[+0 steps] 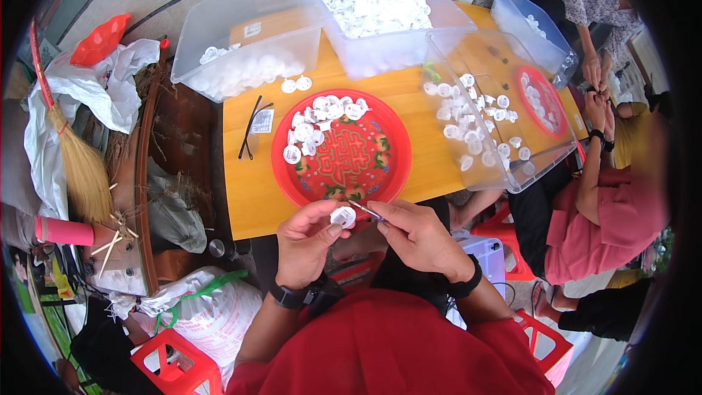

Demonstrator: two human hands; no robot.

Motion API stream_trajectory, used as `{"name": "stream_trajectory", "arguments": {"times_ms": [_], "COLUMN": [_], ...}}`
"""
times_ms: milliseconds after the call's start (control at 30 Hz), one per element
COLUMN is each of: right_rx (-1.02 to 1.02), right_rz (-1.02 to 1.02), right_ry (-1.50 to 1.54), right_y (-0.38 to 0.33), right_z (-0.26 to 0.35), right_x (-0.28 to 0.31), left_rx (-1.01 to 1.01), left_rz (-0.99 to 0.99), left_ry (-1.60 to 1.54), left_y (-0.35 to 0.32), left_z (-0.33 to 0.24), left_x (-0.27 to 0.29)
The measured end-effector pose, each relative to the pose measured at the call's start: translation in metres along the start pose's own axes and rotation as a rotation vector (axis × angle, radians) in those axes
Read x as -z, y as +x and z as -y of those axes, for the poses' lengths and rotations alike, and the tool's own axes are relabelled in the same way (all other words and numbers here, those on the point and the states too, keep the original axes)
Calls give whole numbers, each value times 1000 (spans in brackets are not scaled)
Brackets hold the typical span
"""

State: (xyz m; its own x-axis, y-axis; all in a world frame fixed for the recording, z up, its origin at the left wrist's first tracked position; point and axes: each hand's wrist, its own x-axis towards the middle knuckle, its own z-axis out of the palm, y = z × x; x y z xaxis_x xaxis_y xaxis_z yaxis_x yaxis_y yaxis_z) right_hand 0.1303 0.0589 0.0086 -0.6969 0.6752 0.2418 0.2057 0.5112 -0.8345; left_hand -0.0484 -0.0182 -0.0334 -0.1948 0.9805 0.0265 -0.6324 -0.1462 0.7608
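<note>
Head view, hands: The left hand (307, 238) is pinching a small white round cap (343, 216) between thumb and fingers, holding it just below the near rim of the red tray. The right hand (418, 232) is gripping a thin tool (365, 210) with fingers pressed together around it; the tip is touching the cap. Both wrists are wearing dark bands.

Head view, table: A round red tray (365, 175) with a printed pattern is sitting on the orange table (248, 190), directly beyond the hands. A heap of white caps (322, 121) is lying on its far-left part. Black-framed glasses (252, 128) are lying just left of the tray. Three clear plastic bins are standing behind and beside it: a left bin (219, 36) holding white caps, a middle bin (395, 44) filled with them, and a tilted right bin (512, 168) with caps scattered inside.

Head view, surroundings: A straw broom (77, 161) is leaning at the far left, near white plastic bags (110, 80). A red stool (172, 366) is standing at lower left. On the right, a seated person in a pink top (607, 227) is working with hands raised; another person is standing further back.
</note>
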Motion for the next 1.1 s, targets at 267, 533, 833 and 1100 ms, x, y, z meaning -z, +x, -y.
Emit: {"name": "stream_trajectory", "arguments": {"times_ms": [267, 533, 833, 1100], "right_rx": [-68, -34, -34, -50], "right_rz": [88, 66, 72, 93], "right_ry": [-73, -83, -42, -131], "right_y": [-18, -17, -17, -10], "right_z": [12, 10, 6, 16], "right_x": [-3, -6, -8, -6], "left_rx": [-27, -49, -71, -61], "left_rz": [-45, -7, -6, -3], "left_ry": [97, 139, 182, 182], "left_y": [-2, -3, -4, -5], "left_z": [-5, -2, -1, -1], "left_x": [-8, -6, -5, -9]}}
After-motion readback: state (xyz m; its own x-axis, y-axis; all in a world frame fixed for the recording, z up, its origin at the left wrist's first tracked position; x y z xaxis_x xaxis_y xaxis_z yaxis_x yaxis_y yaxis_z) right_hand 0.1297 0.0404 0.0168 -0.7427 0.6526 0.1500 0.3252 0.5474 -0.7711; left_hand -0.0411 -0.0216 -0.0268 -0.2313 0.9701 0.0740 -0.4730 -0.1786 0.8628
